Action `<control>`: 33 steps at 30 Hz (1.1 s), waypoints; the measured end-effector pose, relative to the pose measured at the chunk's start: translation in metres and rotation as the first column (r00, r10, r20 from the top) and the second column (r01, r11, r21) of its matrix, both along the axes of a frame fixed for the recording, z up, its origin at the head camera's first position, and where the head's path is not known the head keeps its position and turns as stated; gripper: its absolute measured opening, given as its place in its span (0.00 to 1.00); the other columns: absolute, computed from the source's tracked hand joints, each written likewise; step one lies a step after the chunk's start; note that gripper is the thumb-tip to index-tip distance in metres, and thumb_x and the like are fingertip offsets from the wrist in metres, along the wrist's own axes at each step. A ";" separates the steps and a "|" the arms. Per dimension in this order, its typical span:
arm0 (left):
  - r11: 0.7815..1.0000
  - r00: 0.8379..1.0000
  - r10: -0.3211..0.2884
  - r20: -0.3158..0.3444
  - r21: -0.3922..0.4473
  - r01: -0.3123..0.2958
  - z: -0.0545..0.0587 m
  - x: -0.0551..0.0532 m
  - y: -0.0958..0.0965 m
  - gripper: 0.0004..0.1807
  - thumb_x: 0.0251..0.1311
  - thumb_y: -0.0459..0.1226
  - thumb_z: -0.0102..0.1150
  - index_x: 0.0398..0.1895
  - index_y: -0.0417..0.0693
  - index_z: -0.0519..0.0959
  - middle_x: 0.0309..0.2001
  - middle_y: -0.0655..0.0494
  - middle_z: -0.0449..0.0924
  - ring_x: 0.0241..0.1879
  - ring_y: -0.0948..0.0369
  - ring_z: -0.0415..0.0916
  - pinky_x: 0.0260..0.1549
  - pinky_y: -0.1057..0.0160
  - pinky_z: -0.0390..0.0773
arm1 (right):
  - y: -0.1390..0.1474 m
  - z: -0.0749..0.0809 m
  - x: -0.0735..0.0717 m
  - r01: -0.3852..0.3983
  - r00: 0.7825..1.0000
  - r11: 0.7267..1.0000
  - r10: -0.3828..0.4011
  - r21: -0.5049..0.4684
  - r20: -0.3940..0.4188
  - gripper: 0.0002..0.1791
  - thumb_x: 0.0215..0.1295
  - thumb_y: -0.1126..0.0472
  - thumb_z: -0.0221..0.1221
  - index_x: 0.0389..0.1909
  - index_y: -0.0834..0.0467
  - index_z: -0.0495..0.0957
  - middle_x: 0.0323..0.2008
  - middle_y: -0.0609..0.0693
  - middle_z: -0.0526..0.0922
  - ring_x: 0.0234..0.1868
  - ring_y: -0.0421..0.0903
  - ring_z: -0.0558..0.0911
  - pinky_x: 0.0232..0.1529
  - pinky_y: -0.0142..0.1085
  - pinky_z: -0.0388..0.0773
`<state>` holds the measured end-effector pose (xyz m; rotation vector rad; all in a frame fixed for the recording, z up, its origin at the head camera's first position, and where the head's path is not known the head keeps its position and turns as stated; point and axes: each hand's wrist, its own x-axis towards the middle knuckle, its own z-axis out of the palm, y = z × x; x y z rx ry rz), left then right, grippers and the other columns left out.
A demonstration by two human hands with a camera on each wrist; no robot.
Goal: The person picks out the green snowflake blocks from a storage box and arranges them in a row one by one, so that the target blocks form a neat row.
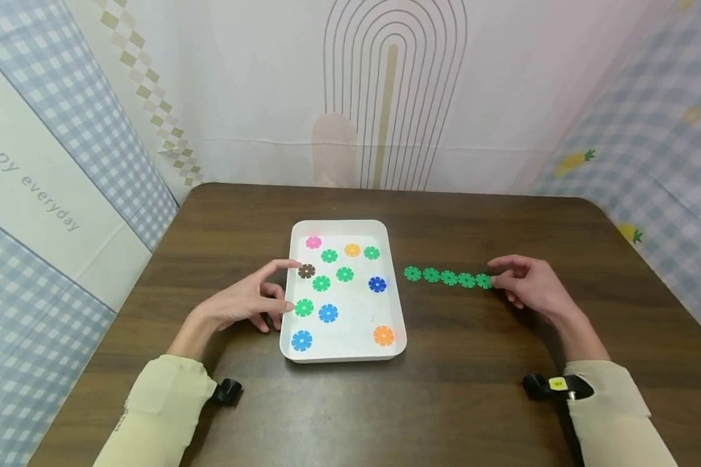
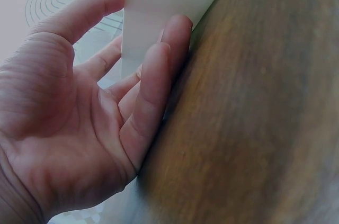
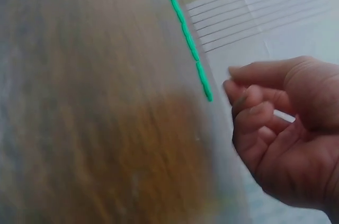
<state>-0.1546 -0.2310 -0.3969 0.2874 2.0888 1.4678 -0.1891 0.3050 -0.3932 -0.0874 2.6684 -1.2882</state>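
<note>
My left hand [image 1: 248, 298] is at the left side of a white tray [image 1: 356, 353], its index finger and thumb spread along the rim. In the left wrist view, the other fingers bend beside the tray's outer wall [image 2: 153, 1]. Close to the index fingertip lies a brown notched plastic disc [image 1: 306, 271], and a green disc [image 1: 304, 307] is by the thumb. My right hand [image 1: 528, 285] is at the right end of a row of several green interlocking discs [image 1: 448, 277] on the table. In the right wrist view, its loosely bent fingers [image 3: 249, 110] hold nothing and stand apart from the green row [image 3: 185, 33].
Inside the tray are more loose discs: a pink one [image 1: 313, 242], two orange ones, several green, and several blue, including a dark blue disc [image 1: 377, 284]. The brown wooden table [image 1: 350, 415] ends at a patterned cloth backdrop [image 1: 257, 91].
</note>
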 end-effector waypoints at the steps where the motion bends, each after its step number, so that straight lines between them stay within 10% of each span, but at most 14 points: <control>1: 1.000 1.000 0.002 0.002 0.002 -0.002 0.000 0.000 0.000 0.45 0.68 0.39 0.70 0.81 0.64 0.55 0.34 0.48 0.79 0.30 0.52 0.84 0.26 0.57 0.84 | -0.002 0.003 0.000 -0.006 1.000 1.000 0.006 0.005 -0.013 0.24 0.75 0.60 0.64 0.68 0.64 0.74 0.24 0.50 0.78 0.19 0.43 0.73 0.21 0.39 0.77; 15: 1.000 1.000 0.005 -0.011 -0.007 -0.005 0.001 -0.004 0.006 0.44 0.68 0.40 0.70 0.81 0.63 0.55 0.34 0.48 0.79 0.31 0.52 0.85 0.27 0.56 0.85 | -0.117 0.060 0.000 -0.242 0.963 0.969 0.246 0.048 -0.111 0.17 0.71 0.61 0.68 0.59 0.55 0.83 0.38 0.63 0.83 0.23 0.48 0.76 0.23 0.37 0.78; 33: 1.000 1.000 0.027 -0.008 -0.001 -0.027 0.000 -0.007 0.007 0.44 0.68 0.40 0.69 0.81 0.63 0.55 0.34 0.48 0.80 0.31 0.53 0.85 0.27 0.58 0.85 | -0.240 0.042 0.006 -0.488 0.873 0.873 0.488 -0.021 0.016 0.17 0.68 0.61 0.70 0.57 0.57 0.85 0.32 0.53 0.82 0.20 0.47 0.78 0.23 0.37 0.78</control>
